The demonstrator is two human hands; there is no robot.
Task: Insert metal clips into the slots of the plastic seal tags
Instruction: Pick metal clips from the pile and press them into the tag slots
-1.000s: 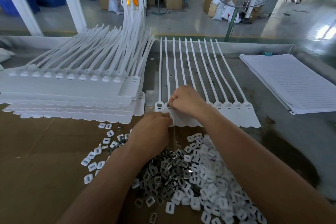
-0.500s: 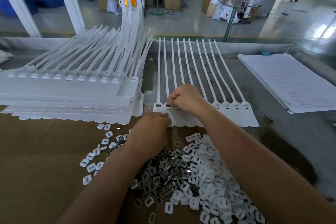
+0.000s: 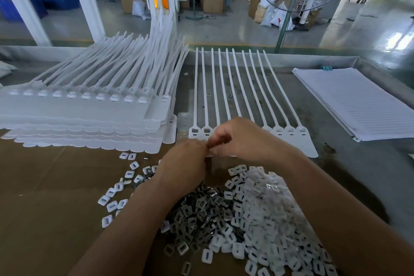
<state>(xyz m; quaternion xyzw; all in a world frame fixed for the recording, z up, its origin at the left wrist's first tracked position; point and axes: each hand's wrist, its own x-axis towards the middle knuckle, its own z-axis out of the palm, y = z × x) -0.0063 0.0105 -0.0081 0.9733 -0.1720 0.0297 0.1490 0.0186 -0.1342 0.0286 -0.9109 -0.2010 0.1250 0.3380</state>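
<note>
A row of white plastic seal tags [image 3: 290,135] lies flat on the table, straps pointing away from me. My right hand [image 3: 243,139] hovers over the tag heads, hiding the middle ones. Its thumb and forefinger pinch a small piece where they meet my left hand [image 3: 184,163]. My left hand is curled with its back to the camera, so what it holds is hidden. Just below my hands lies a heap of dark metal clips [image 3: 197,210].
White plastic caps [image 3: 264,204] are heaped right of the clips, with a few scattered to the left on the brown cardboard [image 3: 44,186]. A tall stack of seal tags [image 3: 89,114] fills the left. A pile of white sheets [image 3: 358,103] lies at the right.
My right hand has drawn back from the left-hand tag heads toward me, and its fingertips now meet my left hand. Two tag heads at the left are uncovered.
</note>
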